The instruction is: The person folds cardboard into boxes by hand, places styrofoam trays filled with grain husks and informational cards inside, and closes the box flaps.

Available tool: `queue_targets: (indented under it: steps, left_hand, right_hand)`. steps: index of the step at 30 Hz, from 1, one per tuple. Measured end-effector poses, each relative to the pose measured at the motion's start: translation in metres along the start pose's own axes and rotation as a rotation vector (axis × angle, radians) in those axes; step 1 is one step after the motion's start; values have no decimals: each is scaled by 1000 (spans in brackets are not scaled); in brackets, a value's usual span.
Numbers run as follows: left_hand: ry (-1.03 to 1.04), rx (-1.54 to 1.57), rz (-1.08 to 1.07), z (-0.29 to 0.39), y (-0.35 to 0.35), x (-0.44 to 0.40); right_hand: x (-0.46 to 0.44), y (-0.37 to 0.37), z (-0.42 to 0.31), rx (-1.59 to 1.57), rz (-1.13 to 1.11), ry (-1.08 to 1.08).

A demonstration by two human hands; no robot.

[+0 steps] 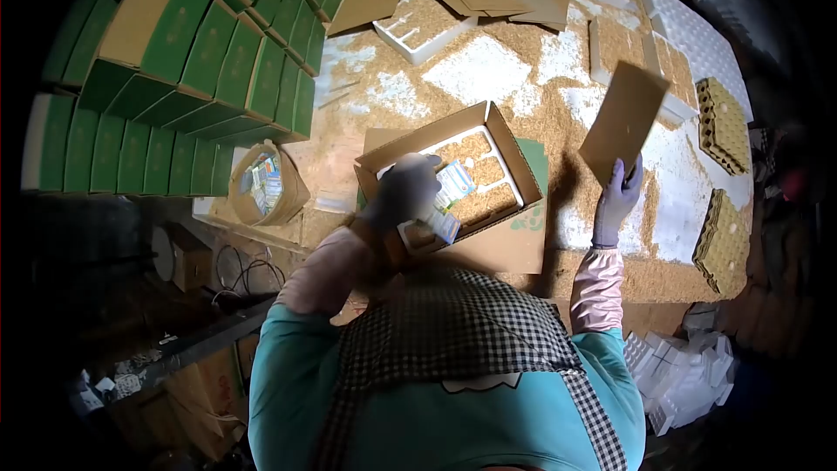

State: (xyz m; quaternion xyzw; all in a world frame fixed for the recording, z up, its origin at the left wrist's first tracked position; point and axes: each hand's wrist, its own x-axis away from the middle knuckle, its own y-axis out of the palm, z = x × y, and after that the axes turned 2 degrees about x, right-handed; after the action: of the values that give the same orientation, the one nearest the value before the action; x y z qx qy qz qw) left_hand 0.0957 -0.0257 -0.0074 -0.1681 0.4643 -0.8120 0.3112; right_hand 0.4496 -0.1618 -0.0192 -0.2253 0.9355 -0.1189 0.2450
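A carton (516,157) stood open at the near middle of the sawdust-strewn table (366,118), with a foam tray (500,159) inside. Printed cards (455,183) were seen on the tray's sawdust fill and toward its near wall. The left hand (405,187) was held over the tray's left part (blurred; its grip could not be told). Well apart, to the right, a cardboard sheet (625,118) was clamped at its near end by the right hand (618,192). Judged best: cards laid flat, fill undisturbed, sheet kept aside until fingers were withdrawn.
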Motion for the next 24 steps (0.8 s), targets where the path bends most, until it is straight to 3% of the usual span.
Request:
queue_targets:
  steps: [1, 3, 4, 5, 6, 8, 12, 15, 18, 20, 21, 22, 23, 24]
  left_hand:
    - [-101, 107, -4, 6, 13, -3]
    - [-237, 258, 27, 0, 20, -2]
    - [-166, 154, 77, -9, 24, -1]
    - [-144, 309, 62, -27, 36, 3]
    - [-126, 464, 45, -45, 49, 7]
    - [-347, 1228, 203, -31, 39, 8]
    - [-331, 1124, 183, 15, -18, 21]
    - [-137, 494, 238, 5, -66, 47]
    - [-630, 456, 319, -47, -130, 108]
    - [-671, 167, 563, -145, -157, 136]
    - [-712, 67, 671, -184, -166, 148]
    - [-703, 66, 663, -220, -159, 164]
    - [-855, -290, 572, -253, -148, 176]
    - [-988, -649, 483, -269, -147, 175]
  right_hand:
    - [1, 8, -31, 43, -35, -208]
    - [12, 26, -75, -178, -241, -517]
    - [16, 32, -105, -132, -421, -659]
    - [20, 37, -126, -84, -609, -798]
    - [26, 48, -124, -51, -703, -829]
    - [33, 63, -111, 11, -856, -887]
    - [30, 64, -119, -36, -832, -882]
    - [27, 67, -118, 17, -1029, -961]
    - [29, 74, -90, 174, -1425, -984]
    - [33, 83, -81, 330, -1700, -886]
    - [38, 91, -81, 328, -1694, -875]
    - [46, 101, -86, 509, -1841, -751]
    - [52, 109, -93, 696, -1973, -615]
    - [55, 109, -108, 752, -1954, -661]
